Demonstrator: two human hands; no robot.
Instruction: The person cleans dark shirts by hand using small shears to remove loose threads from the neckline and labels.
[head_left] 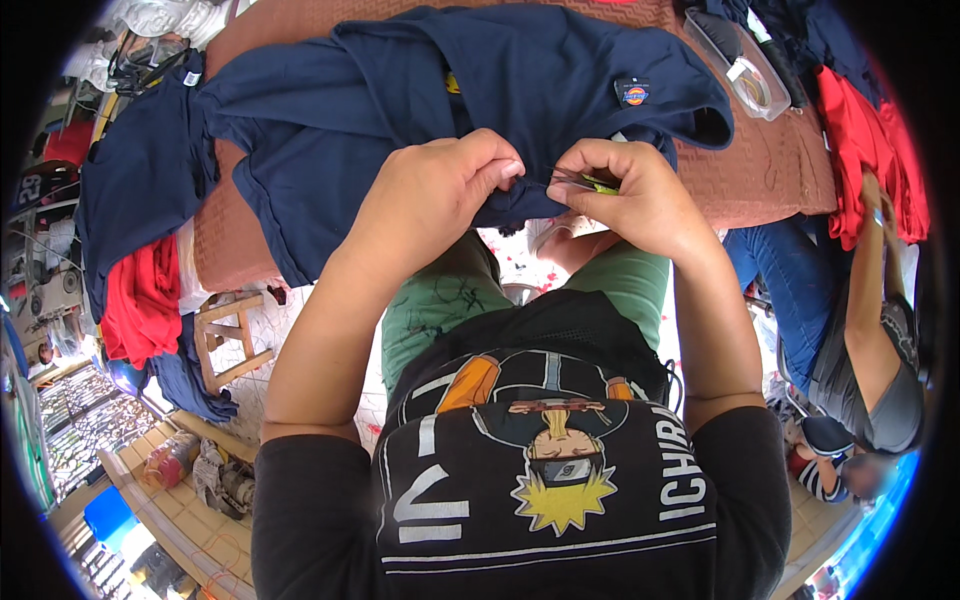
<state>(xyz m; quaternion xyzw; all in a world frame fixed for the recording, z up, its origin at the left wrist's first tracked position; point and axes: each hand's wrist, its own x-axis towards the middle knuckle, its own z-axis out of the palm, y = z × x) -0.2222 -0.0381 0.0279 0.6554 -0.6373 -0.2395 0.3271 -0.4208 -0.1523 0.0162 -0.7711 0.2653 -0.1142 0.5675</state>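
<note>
A navy blue garment [400, 75] lies spread over the table's near side, its lower edge hanging toward my lap. My left hand [430, 195] is closed, thumb and forefinger pinching the garment's near edge. In my right hand [645, 195] are small thread snips [603, 185] with dark blades and a yellow-green part, mostly covered by the fingers. Their tips point left at the pinched cloth, a short way from my left fingertips. Whether a thread lies between the blades is too small to tell. A small label [632, 93] shows on the cloth at the right.
A brown cloth covers the table [770, 180]. At its far right stands a clear plastic tub [745, 75] with small items in it. Navy cloth [150, 160] and red cloth [145, 300] hang at the left. On the right, another person's arms [865, 270] reach to a red garment [850, 150].
</note>
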